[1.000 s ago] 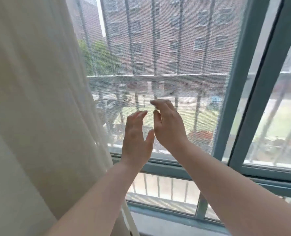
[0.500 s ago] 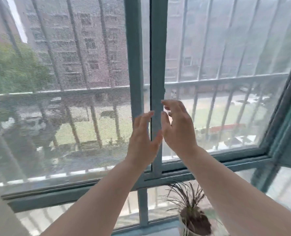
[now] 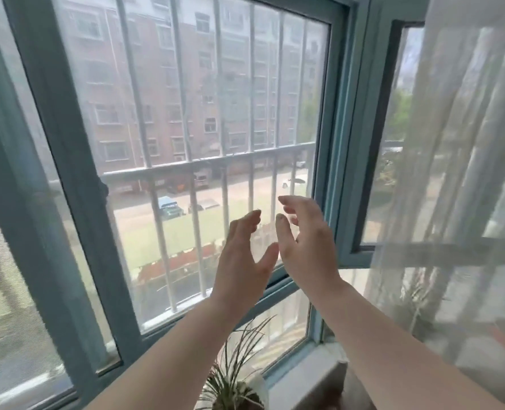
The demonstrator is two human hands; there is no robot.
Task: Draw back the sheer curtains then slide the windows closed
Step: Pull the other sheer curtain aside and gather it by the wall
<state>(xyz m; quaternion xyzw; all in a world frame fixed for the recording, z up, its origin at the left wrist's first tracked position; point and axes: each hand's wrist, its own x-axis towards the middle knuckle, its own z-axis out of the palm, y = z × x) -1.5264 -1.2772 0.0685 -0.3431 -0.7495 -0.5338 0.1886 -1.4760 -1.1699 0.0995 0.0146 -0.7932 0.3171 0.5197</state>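
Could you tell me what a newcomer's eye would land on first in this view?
Two bare hands, the left hand and right hand, are raised open mid-frame, holding nothing. Behind them a blue-green window frame crosses the view, with brick flats beyond. A sheer curtain hangs at the right, and a spiky potted plant sits below.

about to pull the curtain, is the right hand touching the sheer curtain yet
Apart. The head view shows the right hand raised open before the window frame, with frame and glass visible between it and the sheer curtain farther right.
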